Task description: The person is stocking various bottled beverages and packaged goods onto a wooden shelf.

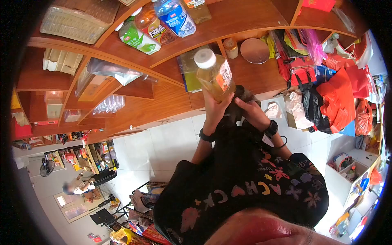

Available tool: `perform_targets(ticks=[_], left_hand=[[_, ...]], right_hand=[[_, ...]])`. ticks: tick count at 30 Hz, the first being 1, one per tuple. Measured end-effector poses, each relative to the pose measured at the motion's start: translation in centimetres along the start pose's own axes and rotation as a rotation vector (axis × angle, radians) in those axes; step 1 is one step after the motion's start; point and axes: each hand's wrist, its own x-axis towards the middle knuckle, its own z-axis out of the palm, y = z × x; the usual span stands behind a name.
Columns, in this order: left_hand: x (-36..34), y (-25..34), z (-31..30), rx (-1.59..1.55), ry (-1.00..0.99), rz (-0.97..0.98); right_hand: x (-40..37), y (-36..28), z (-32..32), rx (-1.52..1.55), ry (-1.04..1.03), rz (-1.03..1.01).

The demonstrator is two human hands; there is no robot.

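Observation:
Near the middle of the view, my left hand (pixel 216 109) is closed around the lower part of a clear plastic bottle (pixel 213 79). The bottle has a white cap, a pale yellowish liquid inside and an orange-and-white label; it tilts a little to the left. Close by on the right is my right hand (pixel 254 115), its thumb stretched toward the bottle's base. The other fingers of that hand are mostly hidden, and I cannot tell whether they grip anything. Dark brownish material (pixel 245 96) shows just beyond the two hands.
More bottles stand on the upper shelf, among them a green-labelled one (pixel 139 38) and a blue one (pixel 175 18). Below are a small jar (pixel 230 48) and a round clear lid or dish (pixel 255 51). Red bags (pixel 339 96) crowd the right. Another person (pixel 81 185) is far left.

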Motion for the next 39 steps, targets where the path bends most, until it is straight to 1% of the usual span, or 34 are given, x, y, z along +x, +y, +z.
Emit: perform_targets(ticks=[1, 3, 4, 6, 7, 9, 10, 13, 14, 17, 18, 20, 21, 22, 23, 24, 25, 26, 27, 29, 30, 33, 36, 39], left_hand=[[0.0, 0.0, 0.0, 0.050, -0.004, 0.022], [0.2, -0.1, -0.2, 0.153, -0.009, 0.068], [0.3, -0.5, -0.4, 0.133, -0.048, 0.017], [-0.1, -1.3, -0.9, 0.092, -0.124, -0.095], [-0.2, -1.6, -0.9, 0.168, -0.100, -0.088], [-0.2, -1.8, -0.4, 0.311, -0.059, -0.073], [-0.2, -1.8, -0.2, 0.233, -0.063, -0.069], [0.2, -0.7, 0.2, 0.000, -0.083, -0.059], [0.2, -1.5, -0.6, 0.113, -0.158, -0.071], [0.7, -1.7, -1.8, 0.197, -0.371, -0.060], [0.9, -1.4, -1.8, 0.214, -0.425, -0.053], [0.2, -0.3, -1.8, 0.210, -0.476, -0.047], [-0.3, -0.7, -1.9, 0.091, -0.485, -0.105], [-0.8, -1.6, -2.3, -0.028, -0.494, -0.163], [-1.3, -2.3, -2.6, -0.148, -0.504, -0.222], [-1.8, -2.8, -2.8, -0.302, -0.489, -0.315], [-2.2, -3.6, -3.1, -0.322, -0.463, -0.297], [-2.6, -4.1, -3.2, -0.343, -0.437, -0.279], [-2.9, -4.6, -3.2, -0.363, -0.414, -0.260], [-3.1, -5.1, -3.2, -0.264, -0.386, -0.225], [-3.1, -5.1, -3.2, -0.215, -0.369, -0.207], [-2.6, -5.1, -3.2, -0.062, -0.312, -0.151], [-2.3, -3.8, -2.5, 0.010, -0.257, -0.143], [-2.7, -3.6, -1.2, -0.060, -0.211, -0.187]], right_hand=[[0.1, -0.2, 0.5, 0.020, -0.038, -0.028], [1.4, 1.1, -0.2, 0.162, -0.046, -0.098], [2.2, 1.6, -0.6, 0.232, -0.052, -0.131], [2.3, 0.6, 1.1, 0.326, -0.002, -0.214], [2.2, 0.2, 1.7, 0.372, 0.028, -0.257], [2.0, 0.1, 1.3, 0.182, 0.109, -0.257], [1.9, 0.1, 1.0, 0.086, 0.152, -0.260], [2.5, -0.1, 0.6, -0.445, 0.324, -0.518], [2.3, -0.9, 0.5, -0.472, 0.321, -0.442], [2.6, -2.9, 0.5, -0.446, 0.164, -0.471], [3.0, -2.9, 0.1, -0.354, 0.156, -0.470], [2.8, -4.0, 0.1, -0.061, 0.089, -0.329], [2.7, -4.4, 0.0, 0.083, 0.055, -0.254], [2.5, -4.5, -0.3, 0.137, 0.040, -0.238], [2.3, -4.5, -0.8, 0.021, -0.002, -0.243], [2.1, -4.4, -1.4, -0.095, -0.044, -0.244], [1.9, -4.2, -1.6, -0.210, -0.084, -0.243], [1.3, -5.5, -0.9, -0.295, -0.103, -0.158], [1.4, -5.5, -0.6, -0.328, -0.120, -0.186], [1.7, -5.4, 0.3, -0.396, -0.151, -0.243], [2.0, -5.4, 1.1, -0.383, -0.164, -0.333], [3.4, -3.5, 0.0, -0.478, -0.176, -0.354], [3.9, -1.7, -0.4, -0.455, -0.096, -0.473], [3.2, -2.2, 0.0, -0.471, -0.049, -0.421]])
